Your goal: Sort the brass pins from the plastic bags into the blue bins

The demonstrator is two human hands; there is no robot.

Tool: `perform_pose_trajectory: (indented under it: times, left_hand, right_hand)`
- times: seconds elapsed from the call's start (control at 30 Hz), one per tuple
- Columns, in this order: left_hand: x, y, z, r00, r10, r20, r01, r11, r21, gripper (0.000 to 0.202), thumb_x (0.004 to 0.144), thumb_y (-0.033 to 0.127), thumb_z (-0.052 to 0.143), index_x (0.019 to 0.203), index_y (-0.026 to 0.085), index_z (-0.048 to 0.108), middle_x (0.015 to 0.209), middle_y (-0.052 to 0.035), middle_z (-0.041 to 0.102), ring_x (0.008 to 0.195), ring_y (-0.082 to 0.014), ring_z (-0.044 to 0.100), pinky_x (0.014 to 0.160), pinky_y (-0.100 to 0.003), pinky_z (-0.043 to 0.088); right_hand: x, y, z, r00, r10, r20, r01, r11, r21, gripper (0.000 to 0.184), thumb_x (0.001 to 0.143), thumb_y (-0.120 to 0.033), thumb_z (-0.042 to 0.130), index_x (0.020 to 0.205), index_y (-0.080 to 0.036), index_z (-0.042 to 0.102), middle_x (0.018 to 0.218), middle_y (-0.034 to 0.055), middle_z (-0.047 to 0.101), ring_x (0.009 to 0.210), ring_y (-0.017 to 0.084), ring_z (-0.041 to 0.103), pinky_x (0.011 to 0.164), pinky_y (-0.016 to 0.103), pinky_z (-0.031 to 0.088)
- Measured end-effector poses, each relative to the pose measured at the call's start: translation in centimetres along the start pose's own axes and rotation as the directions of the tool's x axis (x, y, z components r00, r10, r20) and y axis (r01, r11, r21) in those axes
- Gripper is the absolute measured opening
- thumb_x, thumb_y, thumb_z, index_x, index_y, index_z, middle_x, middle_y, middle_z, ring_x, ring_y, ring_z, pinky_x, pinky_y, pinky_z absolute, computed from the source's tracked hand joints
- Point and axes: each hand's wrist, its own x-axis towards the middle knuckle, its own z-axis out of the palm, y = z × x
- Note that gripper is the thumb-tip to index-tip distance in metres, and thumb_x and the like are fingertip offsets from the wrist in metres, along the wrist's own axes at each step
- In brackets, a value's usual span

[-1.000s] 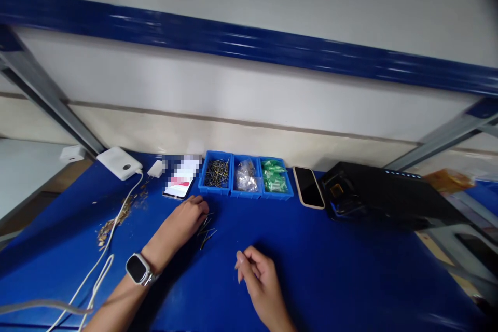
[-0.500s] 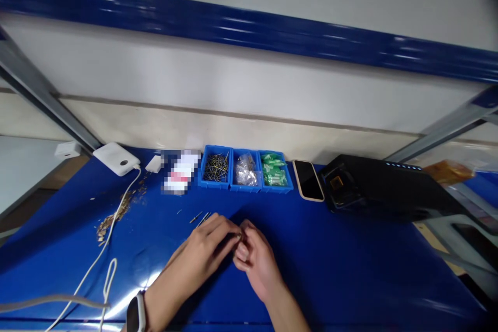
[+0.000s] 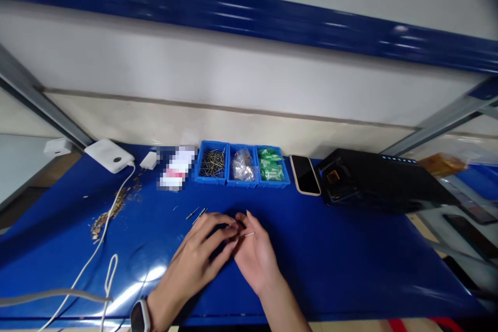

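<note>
My left hand (image 3: 202, 253) and my right hand (image 3: 254, 251) meet over the blue table (image 3: 350, 249), fingertips pinched together around a thin metal pin (image 3: 247, 234) whose tip sticks out to the right. A few loose pins (image 3: 198, 213) lie on the table just beyond my left hand. A smartwatch (image 3: 140, 316) sits on my left wrist. Three small blue bins stand at the back: one with dark pins (image 3: 212, 165), one with clear bags (image 3: 241, 166), one with green parts (image 3: 271, 167).
A phone (image 3: 304, 174) lies right of the bins, beside a black device (image 3: 373, 181). A white power bank (image 3: 109, 155) with a white cable (image 3: 105, 228) and a scatter of small scraps (image 3: 109, 212) are at the left. A blurred card (image 3: 175, 168) lies by the bins.
My left hand left the loose pins and came to my right hand near the table's middle. Both hands now pinch a pin between them. The view tilted up slightly.
</note>
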Motion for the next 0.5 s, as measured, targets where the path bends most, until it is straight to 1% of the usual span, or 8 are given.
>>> perform_pose_trajectory:
  times: [0.03,0.1,0.17,0.23,0.3,0.4,0.47,0.5]
  left_hand:
    - [-0.1,0.3,0.0,1.0,0.012,-0.008,-0.012,0.999,0.053,0.022,0.096,0.02,0.058,0.117,0.024,0.06,0.123,-0.0086,0.059,0.118,-0.0244,0.054,0.1,-0.042,0.044]
    - [-0.2,0.8,0.3,1.0,-0.01,-0.012,0.011,0.989,0.151,0.023,0.095,0.022,0.059,0.118,0.023,0.06,0.125,-0.0103,0.057,0.12,-0.0283,0.05,0.098,-0.046,0.043]
    - [-0.1,1.1,0.7,0.997,-0.075,-0.011,0.076,0.973,0.218,0.022,0.095,0.025,0.059,0.117,0.024,0.061,0.123,-0.0111,0.056,0.115,-0.0303,0.051,0.093,-0.048,0.044]
    - [0.3,1.0,1.0,0.992,-0.123,0.002,0.119,0.963,0.24,0.02,0.096,0.026,0.057,0.115,0.025,0.063,0.117,-0.0101,0.057,0.106,-0.0293,0.054,0.088,-0.048,0.046]
    - [0.6,0.7,1.0,0.991,-0.133,0.016,0.126,0.968,0.215,0.017,0.097,0.026,0.055,0.112,0.026,0.064,0.111,-0.0083,0.059,0.1,-0.0269,0.055,0.087,-0.046,0.046]
    - [0.8,0.2,0.7,0.992,-0.119,0.043,0.113,0.986,0.126,0.014,0.099,0.025,0.052,0.107,0.025,0.063,0.109,-0.0063,0.061,0.1,-0.0237,0.056,0.091,-0.044,0.045]
    - [0.8,0.0,0.4,0.994,-0.095,0.056,0.09,0.993,0.076,0.013,0.1,0.023,0.052,0.107,0.023,0.062,0.109,-0.0058,0.062,0.099,-0.0221,0.057,0.092,-0.042,0.046]
    - [0.7,-0.1,0.2,0.996,-0.074,0.053,0.071,0.996,0.059,0.013,0.099,0.022,0.052,0.109,0.023,0.061,0.109,-0.0057,0.064,0.1,-0.0215,0.058,0.092,-0.04,0.047]
  right_hand:
    - [-0.2,-0.3,0.2,0.999,0.042,0.017,-0.044,0.995,0.085,0.036,0.078,-0.053,0.07,0.085,-0.018,0.068,0.078,0.0041,0.067,0.075,0.019,0.063,0.068,0.029,0.049]
    - [-0.5,-0.9,0.5,0.991,0.109,0.081,-0.123,0.973,0.197,0.037,0.081,-0.051,0.067,0.097,-0.017,0.071,0.095,0.0079,0.07,0.094,0.023,0.065,0.079,0.032,0.05]
    - [-0.8,-1.1,1.0,0.983,0.106,0.149,-0.135,0.971,0.196,0.04,0.085,-0.051,0.063,0.106,-0.018,0.071,0.11,0.0102,0.07,0.109,0.026,0.062,0.088,0.035,0.048]
    - [-1.0,-1.2,1.4,0.977,0.067,0.203,-0.1,0.982,0.159,0.04,0.087,-0.05,0.06,0.11,-0.018,0.07,0.12,0.011,0.068,0.12,0.027,0.057,0.096,0.038,0.045]
    - [-1.2,-1.2,1.7,0.969,0.03,0.246,-0.063,0.99,0.129,0.038,0.089,-0.047,0.059,0.111,-0.018,0.07,0.126,0.0107,0.066,0.126,0.027,0.053,0.102,0.04,0.04]
    - [-1.4,-1.1,1.7,0.952,0.002,0.305,-0.029,0.996,0.085,0.04,0.091,-0.046,0.056,0.118,-0.02,0.069,0.133,0.009,0.063,0.131,0.025,0.049,0.11,0.04,0.033]
    - [-1.4,-0.8,1.5,0.95,-0.017,0.31,0.004,0.999,0.043,0.043,0.092,-0.049,0.056,0.122,-0.021,0.067,0.137,0.0078,0.06,0.133,0.025,0.047,0.112,0.04,0.03]
    - [-1.4,-0.6,1.2,0.956,-0.04,0.291,0.04,0.999,0.008,0.045,0.091,-0.051,0.056,0.124,-0.022,0.066,0.138,0.0072,0.059,0.134,0.025,0.046,0.113,0.04,0.03]
